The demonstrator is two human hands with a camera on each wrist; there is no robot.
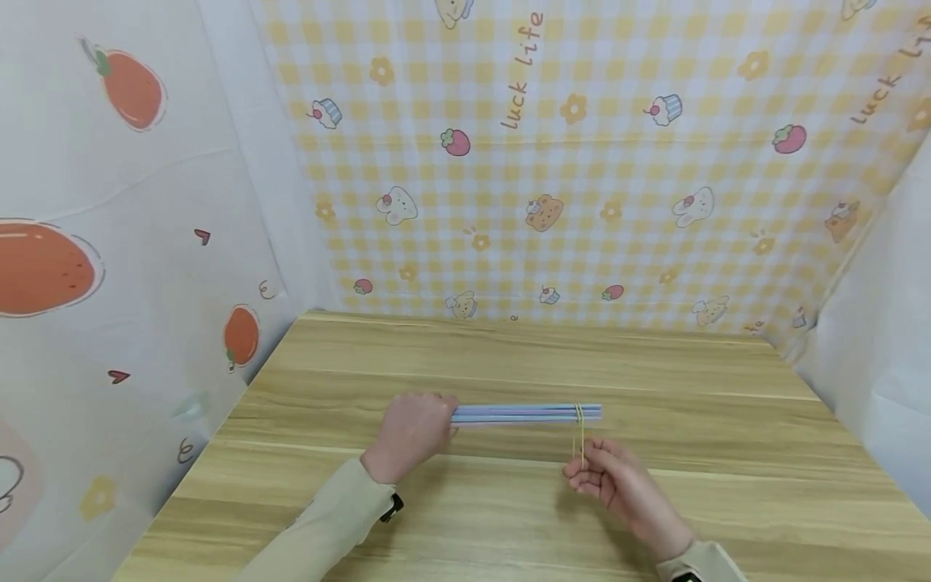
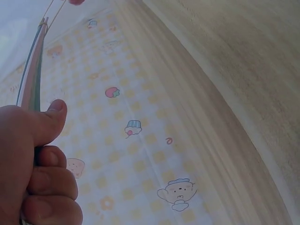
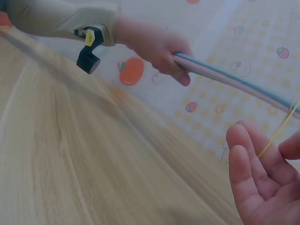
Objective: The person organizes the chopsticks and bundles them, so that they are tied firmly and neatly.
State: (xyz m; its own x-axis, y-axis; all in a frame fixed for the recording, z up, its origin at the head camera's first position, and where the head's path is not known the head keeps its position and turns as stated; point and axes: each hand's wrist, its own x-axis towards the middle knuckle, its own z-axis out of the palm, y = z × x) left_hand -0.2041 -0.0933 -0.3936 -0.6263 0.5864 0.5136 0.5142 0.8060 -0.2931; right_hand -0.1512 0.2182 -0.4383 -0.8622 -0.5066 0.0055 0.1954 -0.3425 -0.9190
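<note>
A bundle of thin pastel straws, blue, pink and greenish, is held level above the table. My left hand grips its left end, with thumb and fingers wrapped round it in the left wrist view. Near the bundle's right end a yellow rubber band goes round the straws. My right hand pinches the band's free loop and draws it taut, below the straws in the head view. In the right wrist view the stretched rubber band runs from the straws to the fingers. The straws' left ends are hidden inside the left fist.
The wood-grain table lies under both hands. A yellow checked cloth hangs behind it, and a white cloth with orange fruit prints hangs at the left. A dark wrist camera is strapped at the left cuff.
</note>
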